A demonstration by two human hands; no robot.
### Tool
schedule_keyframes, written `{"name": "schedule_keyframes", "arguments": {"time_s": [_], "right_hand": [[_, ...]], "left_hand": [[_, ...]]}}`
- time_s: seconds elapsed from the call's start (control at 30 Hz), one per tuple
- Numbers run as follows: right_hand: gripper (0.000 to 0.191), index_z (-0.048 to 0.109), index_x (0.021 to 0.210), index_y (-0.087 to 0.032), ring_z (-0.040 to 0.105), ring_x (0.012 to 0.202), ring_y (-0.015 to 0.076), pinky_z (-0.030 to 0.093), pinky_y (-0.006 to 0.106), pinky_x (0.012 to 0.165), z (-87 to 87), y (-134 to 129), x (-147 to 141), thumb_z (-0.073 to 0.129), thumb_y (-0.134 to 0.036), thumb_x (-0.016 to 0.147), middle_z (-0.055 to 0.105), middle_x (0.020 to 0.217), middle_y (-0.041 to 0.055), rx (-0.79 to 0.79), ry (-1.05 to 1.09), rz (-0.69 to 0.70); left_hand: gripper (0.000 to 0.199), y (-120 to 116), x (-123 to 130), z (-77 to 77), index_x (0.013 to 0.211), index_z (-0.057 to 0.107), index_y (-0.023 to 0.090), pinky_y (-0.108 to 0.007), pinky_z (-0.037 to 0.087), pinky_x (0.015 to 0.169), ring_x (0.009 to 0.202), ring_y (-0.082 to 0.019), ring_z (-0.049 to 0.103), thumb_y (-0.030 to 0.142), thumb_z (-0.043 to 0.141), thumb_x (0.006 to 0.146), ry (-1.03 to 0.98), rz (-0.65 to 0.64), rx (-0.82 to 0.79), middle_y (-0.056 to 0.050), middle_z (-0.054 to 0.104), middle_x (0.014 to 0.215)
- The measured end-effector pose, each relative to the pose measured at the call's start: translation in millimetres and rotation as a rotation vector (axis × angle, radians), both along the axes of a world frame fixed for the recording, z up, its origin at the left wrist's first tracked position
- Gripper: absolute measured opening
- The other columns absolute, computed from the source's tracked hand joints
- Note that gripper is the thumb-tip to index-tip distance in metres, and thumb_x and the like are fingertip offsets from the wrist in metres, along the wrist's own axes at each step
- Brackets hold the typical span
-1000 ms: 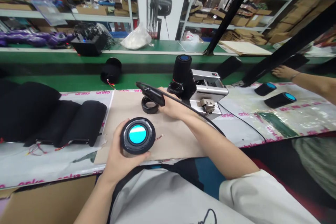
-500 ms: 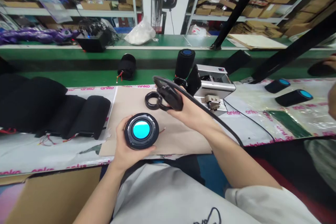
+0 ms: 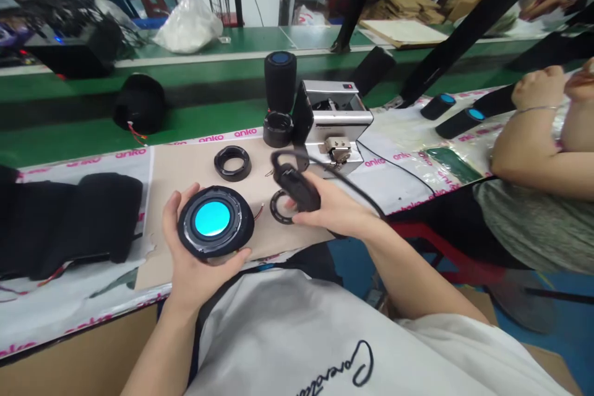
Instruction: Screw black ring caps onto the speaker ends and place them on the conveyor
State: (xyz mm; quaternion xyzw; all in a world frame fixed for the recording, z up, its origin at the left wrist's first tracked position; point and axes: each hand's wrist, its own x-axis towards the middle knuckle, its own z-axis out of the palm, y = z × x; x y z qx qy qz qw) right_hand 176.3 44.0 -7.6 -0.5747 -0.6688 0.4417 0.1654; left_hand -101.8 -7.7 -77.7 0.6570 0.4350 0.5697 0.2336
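Observation:
My left hand [image 3: 185, 253] is wrapped round a black cylindrical speaker [image 3: 239, 213], tilted so its end with the shiny cyan disc faces up toward me. A short wire with a small plug sticks out on its right. In my right hand [image 3: 336, 207] is a black corded tool [image 3: 297, 189], its cable looping over the wrist; its tip is hidden. The same hand's fingers pinch a thin black ring [image 3: 275, 213] just below the tool. Beyond the speaker, a thicker black ring [image 3: 232, 164] lies on the brown cardboard sheet [image 3: 180, 164].
Behind the cardboard stand another black ring part [image 3: 278, 130], an upright speaker [image 3: 280, 83] and a silver metal machine [image 3: 336, 117]. Black fabric-covered cylinders [image 3: 88, 223] lie at left. A co-worker's arm [image 3: 529, 136] rests at the right, near more speakers [image 3: 459, 122].
My view has turned to the right, so the bench things sit further left. My right hand has lowered with the tool and thin ring. The speaker stays in my left hand, tilted more.

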Motion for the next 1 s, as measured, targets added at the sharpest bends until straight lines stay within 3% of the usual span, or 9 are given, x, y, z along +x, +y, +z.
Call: {"name": "schedule_keyframes", "arguments": {"time_s": [0.13,0.27,0.43,0.63,0.77,0.87,0.93,1.0], "right_hand": [[0.05,0.053,0.135,-0.024,0.073,0.098,0.0206,0.055,0.027,0.074,2.3,-3,16,0.069,-0.017,0.088,0.075,0.123,0.0041,0.104,-0.065,-0.092],[0.042,0.062,0.129,-0.026,0.072,0.106,0.0246,0.052,0.03,0.082,-14.9,-4,22,0.067,-0.013,0.089,0.074,0.122,0.0042,0.142,-0.15,0.043],[0.047,0.063,0.134,-0.028,0.072,0.108,0.0281,0.049,0.032,0.084,-33.9,-3,15,0.058,-0.009,0.092,0.075,0.125,0.0043,0.163,-0.204,0.132],[0.056,0.061,0.139,-0.03,0.072,0.114,0.0247,0.056,0.029,0.089,-24.3,0,21,0.073,-0.017,0.085,0.075,0.128,0.0013,0.208,-0.146,0.096],[0.054,0.057,0.142,-0.025,0.071,0.116,0.0249,0.056,0.031,0.092,-17.4,0,37,0.067,-0.017,0.09,0.073,0.131,0.0055,0.265,-0.143,0.022],[0.043,0.062,0.132,-0.024,0.073,0.105,0.024,0.055,0.03,0.084,-18.2,-3,38,0.069,-0.019,0.09,0.075,0.121,0.0048,0.248,-0.155,0.048],[0.044,0.063,0.132,-0.026,0.072,0.111,0.0231,0.054,0.028,0.089,-20.8,-5,31,0.07,-0.016,0.09,0.074,0.127,0.0029,0.23,-0.152,0.086],[0.047,0.063,0.135,-0.028,0.071,0.116,0.0238,0.053,0.029,0.092,-24.5,-6,23,0.068,-0.015,0.091,0.073,0.131,0.0016,0.21,-0.155,0.116]], "left_hand": [[0.129,-3,-3,2.9,0.173,0.021,0.032,-0.061,0.029,0.135,0.161,-0.037,0.041,0.022,0.098,0.069,0.002,-0.039,-0.05,-0.017,0.035,0.174],[0.125,-4,-10,3.9,0.171,0.028,0.034,-0.059,0.035,0.134,0.154,-0.039,0.05,0.026,0.099,0.069,0.079,0.031,-0.06,-0.013,0.034,0.174],[0.117,0,-14,2.4,0.166,0.042,0.031,-0.066,0.037,0.131,0.146,-0.041,0.057,0.035,0.102,0.065,0.131,0.111,-0.081,-0.014,0.051,0.162],[0.116,-2,-11,2.0,0.164,0.045,0.029,-0.067,0.037,0.131,0.148,-0.041,0.055,0.033,0.102,0.064,0.12,0.132,-0.077,-0.015,0.052,0.162],[0.116,-2,-10,7.0,0.165,0.044,0.03,-0.066,0.034,0.133,0.15,-0.042,0.053,0.034,0.102,0.064,0.106,0.125,-0.093,-0.014,0.049,0.165],[0.12,1,-11,11.0,0.166,0.04,0.035,-0.065,0.036,0.133,0.151,-0.042,0.054,0.034,0.102,0.063,0.058,0.021,-0.101,-0.012,0.049,0.166],[0.122,3,-13,12.5,0.166,0.038,0.037,-0.065,0.04,0.131,0.149,-0.043,0.056,0.036,0.102,0.062,0.022,-0.053,-0.126,-0.012,0.053,0.163],[0.118,4,-13,12.8,0.164,0.041,0.037,-0.064,0.041,0.131,0.147,-0.043,0.057,0.041,0.102,0.063,0.023,-0.036,-0.14,-0.01,0.055,0.161]]}}
